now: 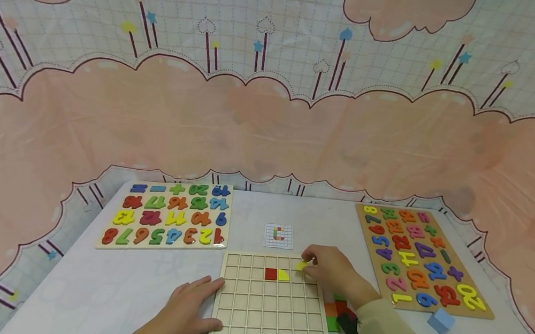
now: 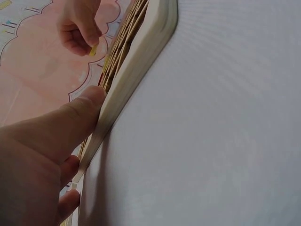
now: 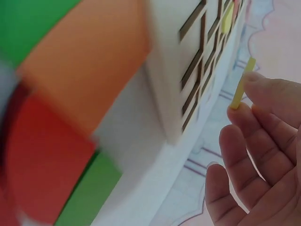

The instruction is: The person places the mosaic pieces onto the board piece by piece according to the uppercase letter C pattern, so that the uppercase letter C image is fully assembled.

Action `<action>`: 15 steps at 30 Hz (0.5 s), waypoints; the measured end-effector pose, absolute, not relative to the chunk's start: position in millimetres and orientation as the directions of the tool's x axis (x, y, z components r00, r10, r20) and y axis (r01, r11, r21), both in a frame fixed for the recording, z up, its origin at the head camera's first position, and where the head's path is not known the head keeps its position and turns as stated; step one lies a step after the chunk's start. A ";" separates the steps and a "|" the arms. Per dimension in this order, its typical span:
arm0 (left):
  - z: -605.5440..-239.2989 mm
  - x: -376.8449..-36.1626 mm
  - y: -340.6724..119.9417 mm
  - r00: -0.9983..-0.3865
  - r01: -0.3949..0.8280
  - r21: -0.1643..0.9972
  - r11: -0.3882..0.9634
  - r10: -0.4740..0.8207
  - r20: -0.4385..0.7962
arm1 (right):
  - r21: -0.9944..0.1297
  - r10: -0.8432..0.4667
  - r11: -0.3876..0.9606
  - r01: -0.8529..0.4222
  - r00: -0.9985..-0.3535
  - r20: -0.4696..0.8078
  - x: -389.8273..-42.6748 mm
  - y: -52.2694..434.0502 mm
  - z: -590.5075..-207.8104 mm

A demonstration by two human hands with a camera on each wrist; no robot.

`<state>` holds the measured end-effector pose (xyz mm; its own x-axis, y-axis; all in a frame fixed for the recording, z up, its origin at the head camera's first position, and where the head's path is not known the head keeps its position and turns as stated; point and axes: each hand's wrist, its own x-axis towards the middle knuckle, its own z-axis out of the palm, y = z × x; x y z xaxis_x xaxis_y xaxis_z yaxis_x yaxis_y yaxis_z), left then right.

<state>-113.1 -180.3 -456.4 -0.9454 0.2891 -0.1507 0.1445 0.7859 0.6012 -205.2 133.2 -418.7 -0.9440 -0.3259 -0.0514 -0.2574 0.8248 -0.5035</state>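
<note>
At the far left, a white-edged number board point(image 1: 164, 246) is laid on the white table point(image 1: 68, 282), its coloured numerals set in rows. To the right of it and nearer the wearer, the left edge of a wooden grid board point(image 1: 253, 319) is touched by the left hand point(image 1: 188, 307), whose fingers are held loosely spread, with nothing gripped. In the grid's far part, a red square point(image 1: 270, 274) and a yellow quarter-round piece point(image 1: 283, 275) are seated side by side in adjoining cells. Just beyond the board, a small card point(image 1: 278, 236) printed with a coloured pattern is placed flat. Farther right, another yellow piece point(image 1: 301, 266) is pinched between the thumb and fingertips of the right hand point(image 1: 334, 273) and held above the grid's far right part. Beside the board's right edge, green, orange and red tiles point(image 1: 329, 309) are gathered, partly hidden by the right arm. Beyond them, a brown number board point(image 1: 468, 313) is laid, with a blue block point(image 1: 440, 322) set just beside its near edge.
</note>
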 end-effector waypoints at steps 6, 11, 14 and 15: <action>-456.8 -113.6 -180.3 -0.945 0.148 0.602 0.785 0.292 -0.149 | -0.502 -0.376 0.807 -0.310 -0.926 -0.033 -206.8 117.2 -417.9; -457.1 -114.1 -180.1 -0.946 0.142 0.596 0.790 0.286 -0.153 | -0.512 -0.418 0.785 -0.349 -0.908 -0.021 -207.7 106.9 -420.2; -457.1 -114.4 -180.0 -0.947 0.133 0.594 0.794 0.279 -0.160 | -0.519 -0.451 0.764 -0.383 -0.893 -0.004 -207.9 101.3 -421.1; -457.0 -114.4 -180.0 -0.947 0.131 0.594 0.793 0.278 -0.163 | -0.519 -0.459 0.759 -0.393 -0.888 0.000 -207.9 99.2 -421.4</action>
